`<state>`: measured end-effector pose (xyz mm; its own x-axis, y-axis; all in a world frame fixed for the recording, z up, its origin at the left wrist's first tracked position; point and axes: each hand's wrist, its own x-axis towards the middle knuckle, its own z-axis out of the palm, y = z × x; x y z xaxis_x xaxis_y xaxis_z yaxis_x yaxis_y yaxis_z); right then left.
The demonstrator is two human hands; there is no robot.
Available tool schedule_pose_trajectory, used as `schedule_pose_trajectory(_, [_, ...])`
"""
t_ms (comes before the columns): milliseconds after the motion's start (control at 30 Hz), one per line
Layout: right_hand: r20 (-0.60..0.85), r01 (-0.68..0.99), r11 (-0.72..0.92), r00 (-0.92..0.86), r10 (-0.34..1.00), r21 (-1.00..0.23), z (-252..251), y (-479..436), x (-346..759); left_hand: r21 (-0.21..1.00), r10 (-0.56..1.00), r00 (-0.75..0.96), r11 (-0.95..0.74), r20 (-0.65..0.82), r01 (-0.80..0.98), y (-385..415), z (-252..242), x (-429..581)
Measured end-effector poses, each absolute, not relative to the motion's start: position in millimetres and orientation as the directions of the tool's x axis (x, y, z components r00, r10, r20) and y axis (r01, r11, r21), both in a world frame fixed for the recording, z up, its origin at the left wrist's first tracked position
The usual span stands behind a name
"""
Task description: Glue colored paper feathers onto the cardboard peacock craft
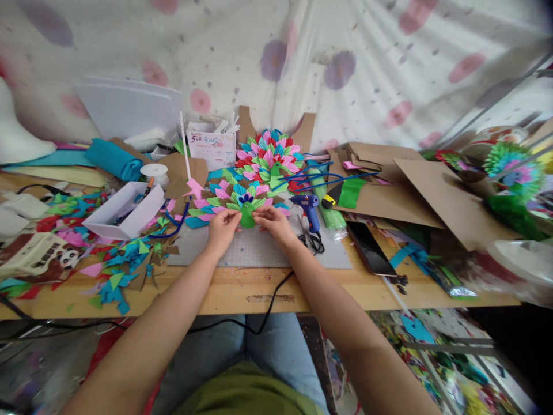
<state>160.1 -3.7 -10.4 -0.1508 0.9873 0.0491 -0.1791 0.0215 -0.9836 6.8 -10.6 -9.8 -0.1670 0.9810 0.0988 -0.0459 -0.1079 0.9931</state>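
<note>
Left hand (223,229) and right hand (273,222) extended forward, converging; each pinches one side of the green paper peacock body (247,217).

Glue gun (307,212) right of paper peacock (247,214); phone (371,248) farther right on table (233,288).

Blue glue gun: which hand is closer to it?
Right. The right hand is just left of the glue gun; the left hand is farther left, across the green paper.
</note>
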Motion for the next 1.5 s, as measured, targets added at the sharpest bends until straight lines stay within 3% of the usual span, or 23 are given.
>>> schedule_pose_trajectory(167, [0.047, -0.105, 0.023, -0.24, 0.97, -0.994, -13, -4, 154, 0.99, 0.973, -0.213, -0.108, 0.086, -0.089, -10, -5, 7])
schedule_pose_trajectory(367, [0.08, -0.083, 0.067, -0.165, 0.983, -0.994, -15, -1, 155, 0.988, 0.988, -0.142, -0.085, 0.066, -0.131, -9, -8, 10])
schedule_pose_trajectory(733, [0.009, -0.097, -0.013, -0.227, 0.974, -0.995, -10, -7, 152, 0.998, 0.994, -0.107, -0.036, 0.03, -0.051, -12, -2, 5])
schedule_pose_trajectory(1100, [-0.078, -0.066, -0.09, -0.16, 0.984, -0.994, -15, -5, 152, 0.998, 0.995, -0.078, -0.056, 0.056, 0.0, -8, -5, 5])
schedule_pose_trajectory(1267, [0.053, 0.045, 0.056, -0.066, 0.996, -0.997, -17, -4, 147, 0.997, 0.99, -0.123, -0.064, 0.069, 0.043, -6, -3, 1])
schedule_pose_trajectory(1500, [0.286, 0.367, 0.241, 0.071, 0.956, -0.898, -18, -6, 146, 0.997, 0.984, -0.166, -0.059, 0.068, 0.056, -6, -3, 3])
